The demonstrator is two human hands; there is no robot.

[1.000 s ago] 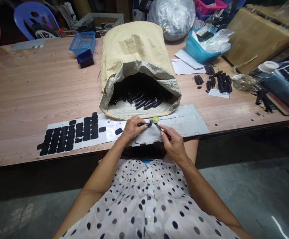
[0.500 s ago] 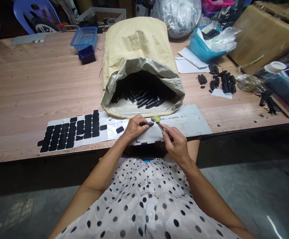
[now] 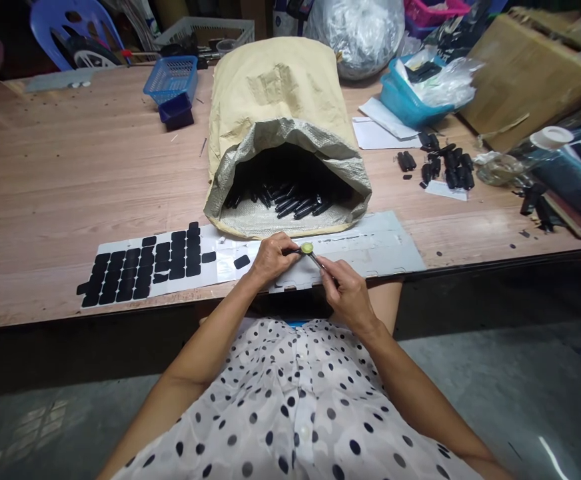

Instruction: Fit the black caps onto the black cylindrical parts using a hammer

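Observation:
My left hand (image 3: 269, 258) is closed around a small black tube-like part (image 3: 290, 251) at the table's near edge. My right hand (image 3: 346, 294) pinches thin metal tweezers (image 3: 319, 261) whose tip carries a small yellow-green round sticker (image 3: 307, 248), held right against the end of the black part. Both hands work over a grey sheet (image 3: 370, 243) lying on the wooden table (image 3: 70, 180). To the left lies a white backing sheet with several black pads (image 3: 143, 268), and one loose black pad (image 3: 241, 261) sits beside my left hand.
A tan sack (image 3: 280, 100) lies open toward me with several black parts (image 3: 290, 200) inside. More black parts (image 3: 445, 167) are scattered at the right, near a teal basket (image 3: 405, 100). A blue basket (image 3: 170, 77) and cardboard box (image 3: 525, 73) stand at the back.
The tweezers' tip with the yellow-green sticker has moved left and closed in on the end of the black part. The hands have otherwise stayed in place.

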